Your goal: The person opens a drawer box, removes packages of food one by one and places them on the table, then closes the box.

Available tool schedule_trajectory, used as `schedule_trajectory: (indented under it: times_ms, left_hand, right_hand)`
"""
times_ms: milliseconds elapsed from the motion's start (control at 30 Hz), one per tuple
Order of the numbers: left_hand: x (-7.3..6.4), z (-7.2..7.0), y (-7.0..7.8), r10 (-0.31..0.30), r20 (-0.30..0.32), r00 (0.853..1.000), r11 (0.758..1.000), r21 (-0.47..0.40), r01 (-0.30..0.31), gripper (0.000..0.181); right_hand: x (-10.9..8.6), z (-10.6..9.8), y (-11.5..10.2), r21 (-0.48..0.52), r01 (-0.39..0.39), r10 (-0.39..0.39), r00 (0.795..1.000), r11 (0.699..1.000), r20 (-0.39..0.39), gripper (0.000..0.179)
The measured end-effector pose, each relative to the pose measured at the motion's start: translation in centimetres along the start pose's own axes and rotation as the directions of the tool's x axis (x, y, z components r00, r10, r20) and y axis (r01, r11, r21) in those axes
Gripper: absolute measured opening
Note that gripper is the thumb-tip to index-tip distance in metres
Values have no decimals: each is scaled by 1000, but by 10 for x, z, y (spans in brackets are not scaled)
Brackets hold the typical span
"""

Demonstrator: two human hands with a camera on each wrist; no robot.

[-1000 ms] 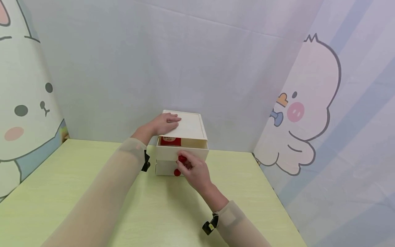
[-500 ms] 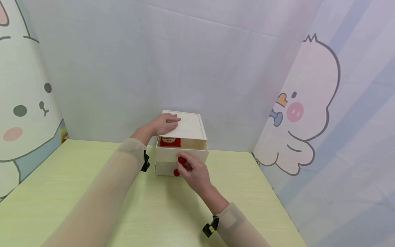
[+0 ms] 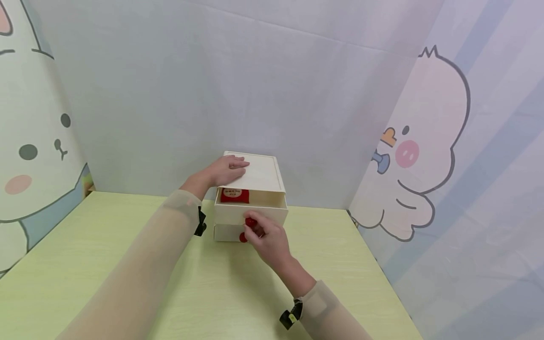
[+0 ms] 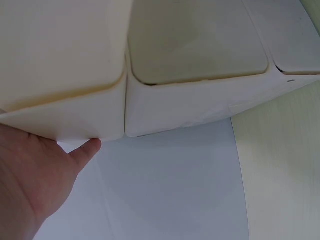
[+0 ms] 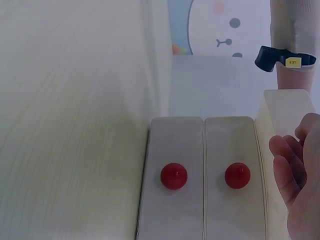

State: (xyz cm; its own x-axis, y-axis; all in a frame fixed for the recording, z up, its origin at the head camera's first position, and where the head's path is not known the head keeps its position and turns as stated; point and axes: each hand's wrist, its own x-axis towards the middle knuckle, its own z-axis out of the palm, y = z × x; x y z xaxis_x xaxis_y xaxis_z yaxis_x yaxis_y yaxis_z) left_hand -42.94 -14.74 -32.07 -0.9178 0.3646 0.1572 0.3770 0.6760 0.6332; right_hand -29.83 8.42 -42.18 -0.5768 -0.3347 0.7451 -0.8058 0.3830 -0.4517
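Note:
A small white drawer cabinet (image 3: 261, 171) stands near the back of the table. My left hand (image 3: 225, 171) rests flat on its top at the left side; in the left wrist view the thumb (image 4: 86, 152) lies at the cabinet's edge. With thumb and fingers, my right hand (image 3: 270, 238) pinches the red round knob (image 3: 250, 221) of the top drawer (image 3: 229, 213), which is pulled partly out. Inside it, at the left, lies a red packet (image 3: 235, 195) with a pale printed label. Two lower drawers with red knobs (image 5: 237, 175) are closed in the right wrist view.
The light yellow-green table (image 3: 204, 293) spreads in front of the cabinet and to both sides. Right behind the cabinet hangs a pale grey curtain (image 3: 170, 104). Cartoon-printed panels flank it, with a white animal (image 3: 38, 118) on the left and a chick (image 3: 429, 141) on the right.
The top drawer has come slightly further out toward me, with my right hand on its knob. More of the red packet shows. My left hand has stayed on the cabinet top.

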Motion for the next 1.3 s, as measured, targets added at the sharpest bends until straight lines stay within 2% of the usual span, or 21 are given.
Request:
schedule_trajectory:
  times_ms: [1300]
  left_hand:
    - [1, 1, -2, -6, 8, 1000, 1000, -2, 6, 55]
  right_hand:
    - [-8, -5, -5, 48, 51, -52, 999, 998, 5, 27]
